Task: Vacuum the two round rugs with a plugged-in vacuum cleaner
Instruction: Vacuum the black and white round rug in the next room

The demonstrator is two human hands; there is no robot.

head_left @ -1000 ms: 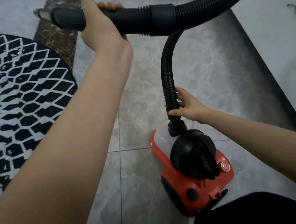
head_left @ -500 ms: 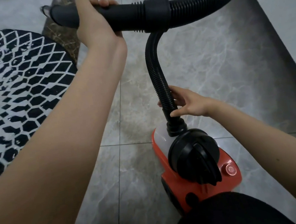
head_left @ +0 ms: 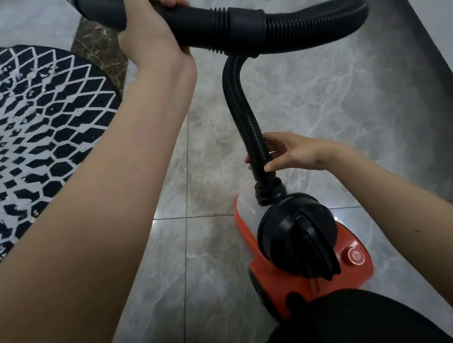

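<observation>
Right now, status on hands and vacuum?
Left hand grips hose handle. Right hand pinches hose above red vacuum. Rug left, untouched.

Vacuum cleaner [head_left: 304,249]: orange body with a black round front, sat on the grey tiled floor before me.
Hose [head_left: 245,119]: black, ribbed, rose from the body and looped over to the rigid handle.
Rug [head_left: 30,129]: round, black-and-white lattice pattern, lay flat on the floor to my left, partly out of view.
</observation>
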